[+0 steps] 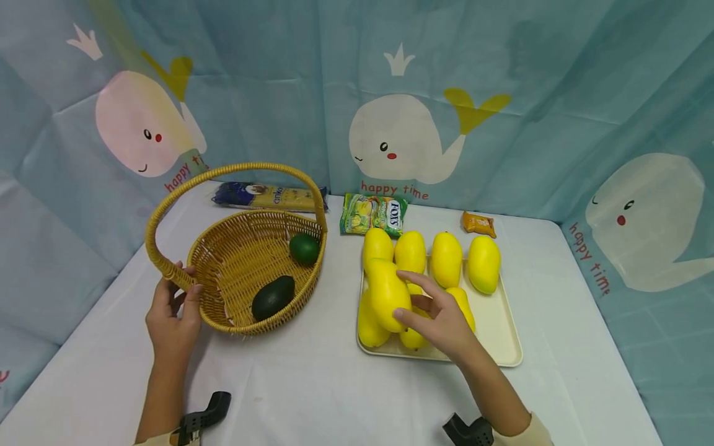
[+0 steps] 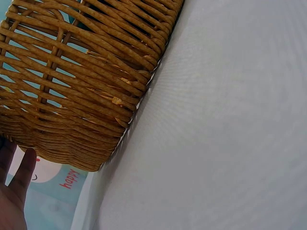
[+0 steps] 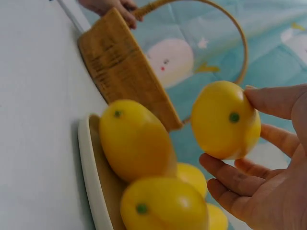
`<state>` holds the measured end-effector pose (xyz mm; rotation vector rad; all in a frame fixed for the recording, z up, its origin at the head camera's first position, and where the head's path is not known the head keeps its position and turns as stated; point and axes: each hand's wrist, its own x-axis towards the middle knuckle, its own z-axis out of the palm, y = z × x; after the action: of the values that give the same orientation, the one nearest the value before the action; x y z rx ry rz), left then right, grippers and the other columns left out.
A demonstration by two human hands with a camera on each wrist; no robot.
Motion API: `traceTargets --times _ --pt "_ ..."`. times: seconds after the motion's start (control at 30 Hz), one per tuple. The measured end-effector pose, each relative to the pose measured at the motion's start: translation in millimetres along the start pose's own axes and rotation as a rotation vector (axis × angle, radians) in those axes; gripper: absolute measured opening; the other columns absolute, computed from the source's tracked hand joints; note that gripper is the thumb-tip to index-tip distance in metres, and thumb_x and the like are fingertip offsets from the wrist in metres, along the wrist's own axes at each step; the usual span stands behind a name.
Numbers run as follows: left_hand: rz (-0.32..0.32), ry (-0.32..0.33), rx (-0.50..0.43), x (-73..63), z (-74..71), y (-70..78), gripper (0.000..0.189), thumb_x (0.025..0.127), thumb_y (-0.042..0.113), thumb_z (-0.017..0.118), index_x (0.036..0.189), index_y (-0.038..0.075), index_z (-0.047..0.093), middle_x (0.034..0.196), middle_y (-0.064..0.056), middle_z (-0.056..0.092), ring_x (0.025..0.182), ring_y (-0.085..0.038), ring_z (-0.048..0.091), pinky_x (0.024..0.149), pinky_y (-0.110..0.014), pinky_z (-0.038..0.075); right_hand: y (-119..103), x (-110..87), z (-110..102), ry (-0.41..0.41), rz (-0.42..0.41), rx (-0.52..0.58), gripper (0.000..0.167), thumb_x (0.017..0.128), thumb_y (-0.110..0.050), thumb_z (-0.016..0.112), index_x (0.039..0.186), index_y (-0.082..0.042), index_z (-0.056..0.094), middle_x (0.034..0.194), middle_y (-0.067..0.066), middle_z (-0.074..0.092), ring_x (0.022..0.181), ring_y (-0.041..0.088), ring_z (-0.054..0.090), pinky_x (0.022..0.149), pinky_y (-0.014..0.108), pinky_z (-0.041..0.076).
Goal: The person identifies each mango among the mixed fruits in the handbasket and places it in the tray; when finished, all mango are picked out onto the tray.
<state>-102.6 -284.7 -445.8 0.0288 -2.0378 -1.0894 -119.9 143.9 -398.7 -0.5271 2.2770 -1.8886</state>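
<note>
My right hand (image 1: 437, 316) pinches a yellow mango (image 1: 388, 294) between thumb and fingers, above the cream tray (image 1: 502, 331). In the right wrist view this mango (image 3: 218, 122) is held clear of the others. Several more mangoes (image 1: 446, 260) lie on the tray, some partly hidden by the hand and the held fruit. At the left, my left hand (image 1: 175, 316) grips the wicker basket (image 1: 229, 279) where its handle meets the rim. Inside the basket lie a dark avocado (image 1: 273, 298) and a round green fruit (image 1: 304, 249). The left wrist view shows mostly the basket's woven side (image 2: 81, 91).
Along the back lie a blue and yellow pasta packet (image 1: 268, 196), a green FOX'S candy bag (image 1: 374, 214) and a small orange wrapped snack (image 1: 478, 223). A whale-print curtain (image 1: 301, 80) hangs behind the white-covered table (image 1: 312, 384). The basket's handle (image 1: 240, 166) arches high over it.
</note>
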Motion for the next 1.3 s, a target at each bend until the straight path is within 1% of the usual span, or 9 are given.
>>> traceTargets --times 0.13,0.33,0.63,0.9,0.97,1.07,1.17,1.23,1.3 --pt "0.001 0.003 -0.008 -0.3 0.0 3.2 0.053 0.091 -0.017 0.060 0.141 -0.002 0.052 0.122 -0.027 0.063 0.121 -0.008 0.057 0.095 -0.012 0.045 3 -9.3 -15 0.044 0.030 -0.019 0.060 0.091 -0.010 0.075 0.146 -0.021 0.053 0.150 0.001 0.046 0.114 0.036 0.061 0.088 0.031 0.057" --pt "-0.036 0.003 0.008 -1.7 1.6 -17.3 0.056 0.090 -0.017 0.062 0.142 0.001 0.052 0.124 -0.022 0.064 0.119 -0.005 0.057 0.094 -0.011 0.046 6 -23.2 -36 0.107 0.042 -0.067 0.058 0.093 -0.009 0.072 0.146 -0.015 0.053 0.150 0.006 0.046 0.118 0.038 0.058 0.090 0.028 0.055" --pt "-0.047 0.002 0.018 -2.4 1.1 -21.5 0.054 0.091 -0.015 0.063 0.142 0.001 0.052 0.125 -0.020 0.064 0.120 -0.005 0.056 0.095 -0.012 0.045 6 -40.6 -66 0.186 0.099 -0.114 0.059 0.096 -0.012 0.069 0.150 -0.014 0.047 0.155 0.012 0.039 0.111 0.013 0.063 0.086 0.025 0.057" --pt "-0.035 -0.002 0.000 -1.1 1.3 -19.8 0.055 0.091 -0.016 0.062 0.142 0.002 0.052 0.124 -0.021 0.064 0.122 -0.008 0.056 0.096 -0.012 0.046 8 -64.4 -95 0.292 0.208 -0.266 0.061 0.097 -0.021 0.069 0.153 -0.014 0.044 0.156 0.016 0.035 0.105 0.001 0.059 0.083 0.016 0.054" --pt "-0.037 -0.003 0.004 -0.7 0.7 -21.2 0.056 0.091 -0.015 0.063 0.142 0.004 0.052 0.125 -0.019 0.065 0.122 -0.009 0.056 0.096 -0.012 0.046 8 -69.1 -101 0.310 0.259 -0.305 0.063 0.097 -0.025 0.069 0.154 -0.015 0.042 0.156 0.016 0.036 0.106 0.006 0.060 0.081 0.014 0.053" --pt "-0.041 -0.002 0.007 -0.6 0.5 -23.3 0.056 0.091 -0.014 0.063 0.143 0.005 0.053 0.125 -0.017 0.065 0.122 -0.009 0.057 0.096 -0.013 0.046 12 -74.3 -107 0.317 0.344 -0.355 0.067 0.097 -0.030 0.068 0.155 -0.015 0.039 0.156 0.018 0.035 0.115 0.026 0.060 0.082 0.016 0.053" --pt "-0.040 0.001 0.010 -1.0 0.8 -23.7 0.055 0.091 -0.014 0.063 0.143 0.004 0.052 0.125 -0.018 0.065 0.120 -0.007 0.057 0.096 -0.013 0.046 17 -78.8 -110 0.299 0.427 -0.386 0.071 0.097 -0.034 0.068 0.157 -0.015 0.035 0.158 0.021 0.031 0.123 0.045 0.053 0.090 0.030 0.055" --pt "-0.036 0.004 0.008 -1.1 1.1 -23.8 0.055 0.091 -0.015 0.063 0.142 0.003 0.052 0.124 -0.020 0.065 0.119 -0.006 0.057 0.096 -0.013 0.046 20 -81.3 -111 0.275 0.470 -0.392 0.073 0.097 -0.036 0.067 0.158 -0.014 0.033 0.160 0.023 0.027 0.127 0.049 0.049 0.094 0.041 0.054" --pt "-0.034 0.007 0.011 -1.3 1.3 -23.5 0.055 0.091 -0.015 0.063 0.142 0.003 0.052 0.124 -0.021 0.064 0.119 -0.005 0.057 0.096 -0.012 0.046 22 -83.4 -111 0.250 0.505 -0.399 0.075 0.097 -0.038 0.067 0.158 -0.013 0.031 0.160 0.025 0.023 0.128 0.050 0.048 0.095 0.045 0.054"
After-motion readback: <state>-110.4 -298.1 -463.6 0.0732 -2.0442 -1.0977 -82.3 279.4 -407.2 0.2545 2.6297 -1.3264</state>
